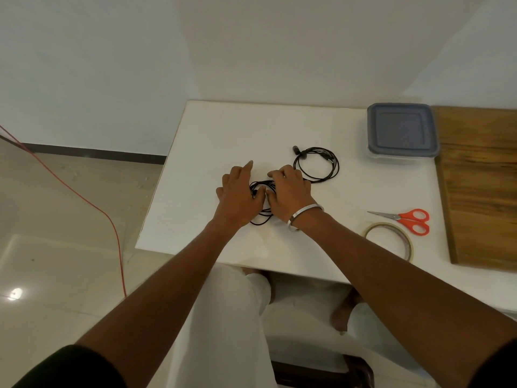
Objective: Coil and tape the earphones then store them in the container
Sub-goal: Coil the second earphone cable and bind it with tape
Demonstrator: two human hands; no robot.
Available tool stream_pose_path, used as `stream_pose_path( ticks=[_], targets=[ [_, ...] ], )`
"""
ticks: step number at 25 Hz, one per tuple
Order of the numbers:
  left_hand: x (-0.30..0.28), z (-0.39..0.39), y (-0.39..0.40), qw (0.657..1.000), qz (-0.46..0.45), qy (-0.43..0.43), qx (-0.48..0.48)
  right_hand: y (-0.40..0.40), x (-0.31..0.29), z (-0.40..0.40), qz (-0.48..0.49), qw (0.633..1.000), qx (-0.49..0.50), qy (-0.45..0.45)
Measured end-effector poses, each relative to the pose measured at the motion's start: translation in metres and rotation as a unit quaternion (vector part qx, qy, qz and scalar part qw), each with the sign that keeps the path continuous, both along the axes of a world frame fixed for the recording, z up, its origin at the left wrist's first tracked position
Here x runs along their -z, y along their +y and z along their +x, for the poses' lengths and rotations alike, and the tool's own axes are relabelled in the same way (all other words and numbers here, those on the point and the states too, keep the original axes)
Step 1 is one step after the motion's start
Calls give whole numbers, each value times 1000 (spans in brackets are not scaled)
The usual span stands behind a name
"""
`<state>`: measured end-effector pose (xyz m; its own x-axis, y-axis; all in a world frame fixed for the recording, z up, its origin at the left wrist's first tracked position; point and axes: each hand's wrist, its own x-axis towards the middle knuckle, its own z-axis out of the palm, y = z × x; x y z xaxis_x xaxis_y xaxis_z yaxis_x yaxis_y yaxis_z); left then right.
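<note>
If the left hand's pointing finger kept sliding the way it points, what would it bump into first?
Probably nothing: the left hand points its index finger up the bare white table toward the far edge. The coiled earphones lie off to the right of that line.

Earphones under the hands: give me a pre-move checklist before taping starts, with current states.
1. Both hands on the loose earphones: ok, left hand and right hand rest on the bundle.
2. Bundle coiled neatly: cannot tell, the hands cover most of it.
3. Tape roll lying free on the table: ok.
4. Scissors available: ok, lying beside the tape.
5. Container open for storing: not ok, lid is on.
6. Second coil taped: cannot tell.
</note>
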<state>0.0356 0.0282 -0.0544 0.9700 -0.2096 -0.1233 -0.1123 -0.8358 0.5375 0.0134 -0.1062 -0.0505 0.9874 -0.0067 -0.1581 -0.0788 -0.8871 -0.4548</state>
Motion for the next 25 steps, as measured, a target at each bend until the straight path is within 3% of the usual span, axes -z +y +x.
stream_pose_path(
  ticks=[2,7,11,18,25],
  targets=[
    [1,1,2,999,-32,18,-13,0,0,0,-4,1000,-4,8],
    [-1,5,12,974,-220,36,-43,-1,-1,1,-10,1000,-9,20],
    [1,5,13,975,-221,26,-24,2,-3,2,43,999,13,-5],
    [6,1,14,976,-215,-1,7,11,-4,26,235,964,122,-29],
    [5,-1,12,979,-202,-12,18,12,-4,35,262,950,171,14]
  ],
)
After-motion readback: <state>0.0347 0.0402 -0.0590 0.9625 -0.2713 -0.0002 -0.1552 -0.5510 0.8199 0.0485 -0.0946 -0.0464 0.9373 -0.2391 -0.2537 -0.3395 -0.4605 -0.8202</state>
